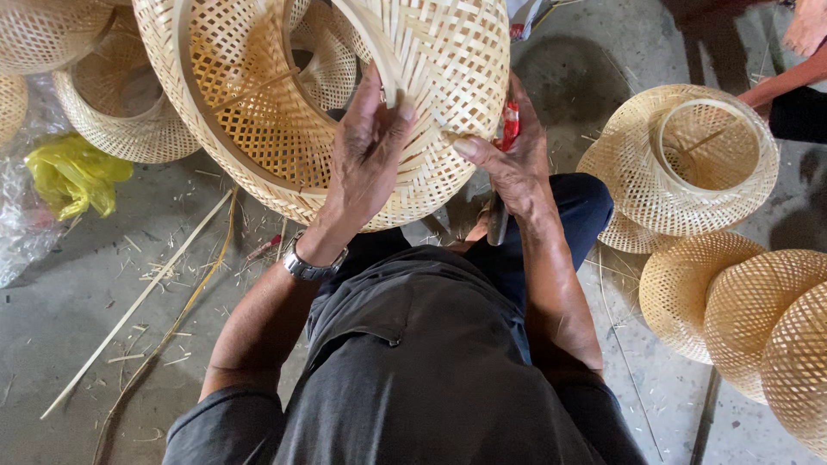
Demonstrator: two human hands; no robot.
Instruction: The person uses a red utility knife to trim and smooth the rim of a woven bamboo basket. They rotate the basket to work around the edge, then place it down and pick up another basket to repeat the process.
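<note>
Trimming or finishing step on the woven shade (345, 103), held over the lap. Left hand (366, 151) clasps its rim strip, fingers curled. Right hand (515, 164) is closed around a red-handled tool (510, 125), thumb pressing the weave. Next move likely needs the shade kept steady. More shades (680, 164) lie beyond on the floor (77, 293).

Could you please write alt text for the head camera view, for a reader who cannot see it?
A seated person holds a large woven bamboo basket, left hand gripping its rim strip, right hand holding a red-handled tool against it. Finished baskets lie around on the concrete floor.
</note>
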